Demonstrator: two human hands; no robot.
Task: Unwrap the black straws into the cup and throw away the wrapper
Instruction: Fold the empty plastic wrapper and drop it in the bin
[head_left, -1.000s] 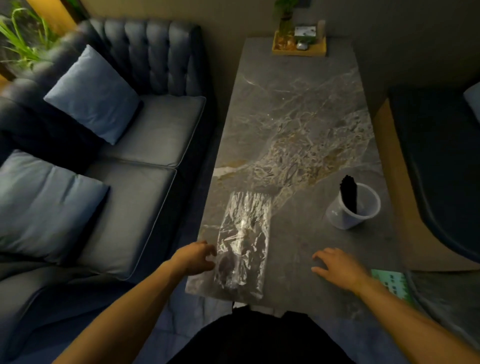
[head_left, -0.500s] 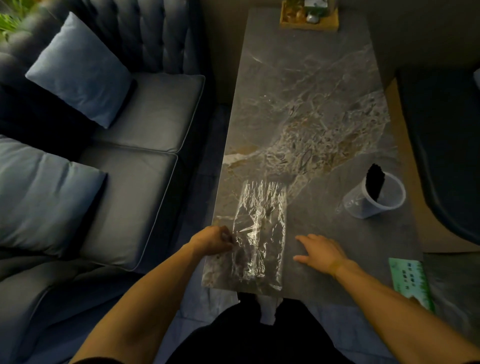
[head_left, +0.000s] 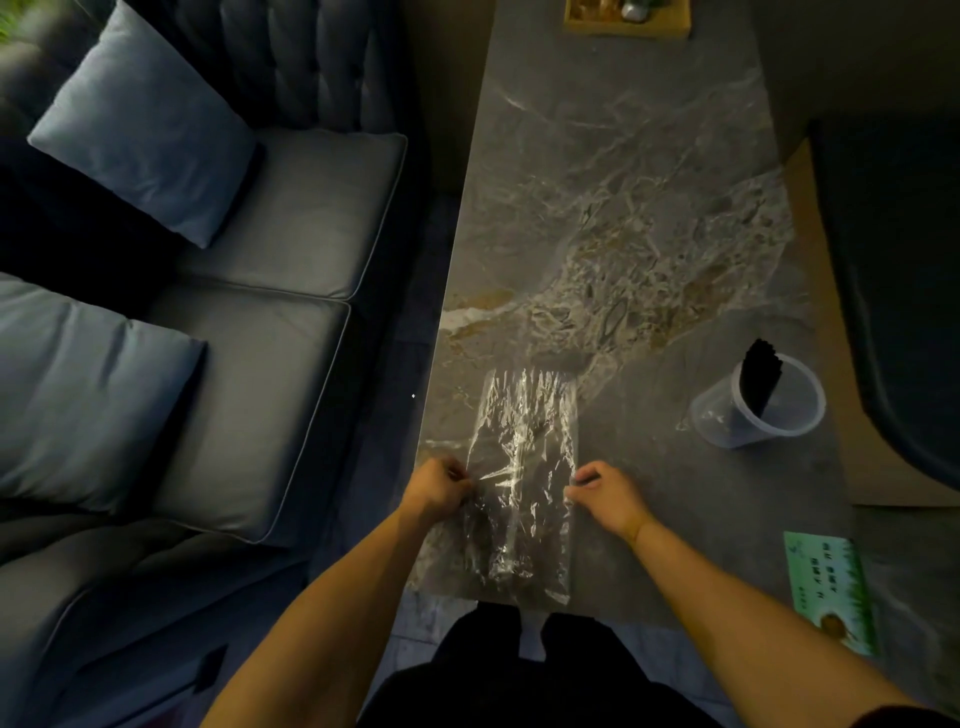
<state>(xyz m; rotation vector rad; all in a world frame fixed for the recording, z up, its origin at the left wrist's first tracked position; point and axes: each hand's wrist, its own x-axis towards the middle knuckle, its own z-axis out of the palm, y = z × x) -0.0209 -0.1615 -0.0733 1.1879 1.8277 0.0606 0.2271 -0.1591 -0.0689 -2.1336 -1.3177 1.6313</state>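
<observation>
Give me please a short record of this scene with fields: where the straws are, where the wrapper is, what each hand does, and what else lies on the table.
straws: black straws stand in the clear cup, on the right part of the table
wrapper: clear plastic wrapper lies flat at the near table edge
left hand: left hand pinches the wrapper's left edge
right hand: right hand pinches its right edge
other items: green card near right; wooden tray at far end
</observation>
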